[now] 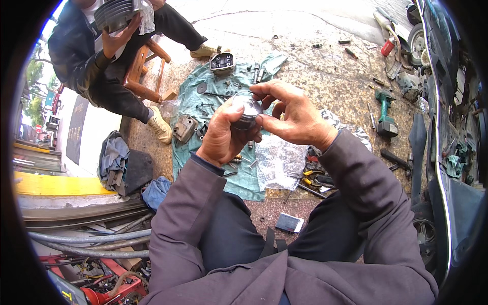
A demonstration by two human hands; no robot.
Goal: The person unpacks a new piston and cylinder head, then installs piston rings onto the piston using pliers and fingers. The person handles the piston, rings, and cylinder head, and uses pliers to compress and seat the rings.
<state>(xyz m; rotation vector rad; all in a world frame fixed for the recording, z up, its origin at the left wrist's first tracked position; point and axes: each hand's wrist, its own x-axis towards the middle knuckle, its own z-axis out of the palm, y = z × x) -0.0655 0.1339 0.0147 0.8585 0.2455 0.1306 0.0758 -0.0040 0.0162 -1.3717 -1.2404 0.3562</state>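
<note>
A round, shiny metal engine piston [247, 108] is up in front of me, above a green cloth [198, 147]. My left hand [223, 129] is closed around its left side and underside, the thumb lying on its face. From the right, my right hand [295, 112] pinches at the rim with thumb and forefinger. Along the upper edge runs a thin curved line, perhaps a ring; I cannot make it out fully. On the cloth beyond lie a cylinder head [222, 63], a small sprocket [202, 88], and several bolts and sockets. A grey metal casting [185, 128] sits left of my hands.
A seated person at the upper left holds a finned cylinder [115, 16] in plastic. Bubble wrap [279, 161] lies below my right hand. A green cordless drill [386, 114] and a hammer [394, 158] lie rightward, beside a vehicle. A small box [289, 222] rests between my legs.
</note>
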